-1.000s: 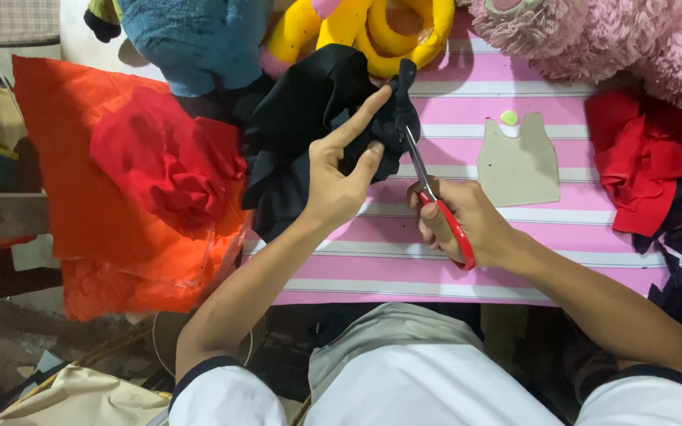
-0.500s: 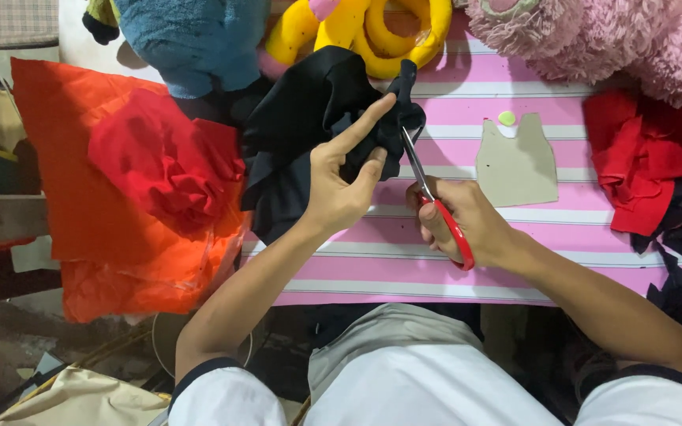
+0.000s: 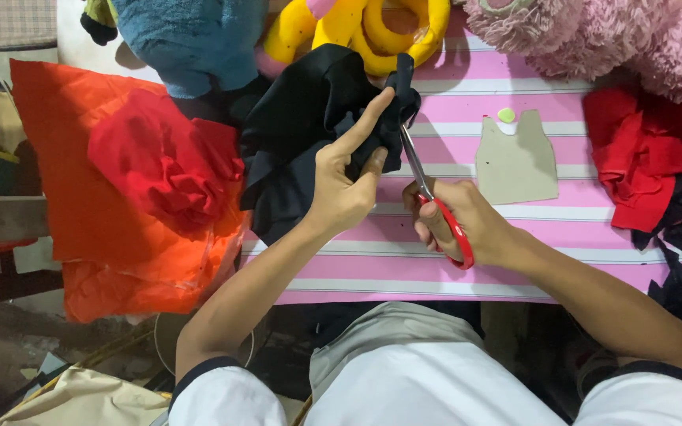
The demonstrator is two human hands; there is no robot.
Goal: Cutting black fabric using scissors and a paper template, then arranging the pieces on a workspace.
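The left hand [image 3: 345, 185] pinches the black fabric [image 3: 309, 134] on the pink striped table [image 3: 515, 252], forefinger stretched along it. The right hand [image 3: 467, 225] grips red-handled scissors [image 3: 434, 201], blades in the cloth's edge.

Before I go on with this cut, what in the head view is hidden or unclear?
- Scissors blade tips: hidden behind the black fabric, so the cut line cannot be seen.
- Right hand fingers: wrapped over the red handles, grip unclear.
- Left hand thumb side: tucked into the fabric folds.
- Yellow plush toy and pink plush toy: cut off by the top edge.
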